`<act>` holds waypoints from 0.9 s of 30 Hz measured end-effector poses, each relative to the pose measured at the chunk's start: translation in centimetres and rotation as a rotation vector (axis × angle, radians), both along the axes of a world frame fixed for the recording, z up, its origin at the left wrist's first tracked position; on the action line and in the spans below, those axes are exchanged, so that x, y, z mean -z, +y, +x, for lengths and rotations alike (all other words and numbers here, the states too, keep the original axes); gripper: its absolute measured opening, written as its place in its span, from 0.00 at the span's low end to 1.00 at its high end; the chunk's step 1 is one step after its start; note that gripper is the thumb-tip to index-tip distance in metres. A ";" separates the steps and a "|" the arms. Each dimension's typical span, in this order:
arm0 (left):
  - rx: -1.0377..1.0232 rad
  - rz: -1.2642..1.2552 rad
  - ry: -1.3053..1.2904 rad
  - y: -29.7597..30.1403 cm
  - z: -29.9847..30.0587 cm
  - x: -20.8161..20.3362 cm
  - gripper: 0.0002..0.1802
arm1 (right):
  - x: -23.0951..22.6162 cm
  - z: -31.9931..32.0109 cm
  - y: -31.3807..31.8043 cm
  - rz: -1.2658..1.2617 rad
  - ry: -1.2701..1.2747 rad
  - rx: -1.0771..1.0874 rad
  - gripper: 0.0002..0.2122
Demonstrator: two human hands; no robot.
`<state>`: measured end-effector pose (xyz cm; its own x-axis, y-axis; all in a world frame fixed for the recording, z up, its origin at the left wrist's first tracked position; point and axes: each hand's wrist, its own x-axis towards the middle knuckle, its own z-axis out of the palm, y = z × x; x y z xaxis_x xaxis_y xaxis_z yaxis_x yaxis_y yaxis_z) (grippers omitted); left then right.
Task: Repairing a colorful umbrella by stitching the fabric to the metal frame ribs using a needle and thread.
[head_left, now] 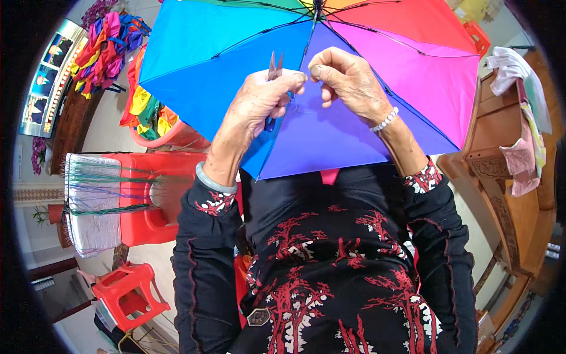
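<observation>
A rainbow-coloured umbrella [339, 138] lies opened over my lap, its dark ribs and the inside of its panels facing me. Above its blue and purple panels, my left hand [259, 100] is closed around a pair of scissors [275, 68]. Their blades point away from me past my knuckles, and a dark blue handle shows below the palm. Close by on the right, my right hand [356, 88] pinches thumb against forefinger. What it holds, if anything, is too fine to make out. A faint thread-like line hangs just below the left fingertips.
To the left, a red plastic stool [147, 200] carries a white foam block [91, 203] strung with many threads. Beyond it, a red tub [171, 138] holds colourful folded cloth. A smaller red stool [130, 295] stands lower left. Carved wooden furniture [501, 171] lines the right side.
</observation>
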<state>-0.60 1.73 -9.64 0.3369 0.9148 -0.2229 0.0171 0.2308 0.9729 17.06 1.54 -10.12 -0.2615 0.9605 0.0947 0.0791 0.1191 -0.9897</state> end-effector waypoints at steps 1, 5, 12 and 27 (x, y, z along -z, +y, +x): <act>-0.002 -0.001 -0.001 0.0 0.0 0.1 0.14 | 0.0 -0.1 0.0 -0.001 -0.001 -0.002 0.05; -0.043 0.012 -0.038 0.1 0.0 0.4 0.13 | 0.1 -0.3 0.0 0.019 0.039 0.040 0.06; -0.186 0.077 -0.045 -0.1 -0.1 0.2 0.12 | -0.6 -0.5 -0.9 -0.205 -0.030 0.081 0.07; -0.235 0.063 -0.017 -0.5 0.2 0.4 0.12 | 0.9 -2.5 -1.2 -0.200 0.145 0.115 0.07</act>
<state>-0.37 1.28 -10.08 0.1169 0.9804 -0.1586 -0.0467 0.1649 0.9852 14.54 0.35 -10.99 -0.1472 0.9865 -0.0713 -0.0634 -0.0813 -0.9947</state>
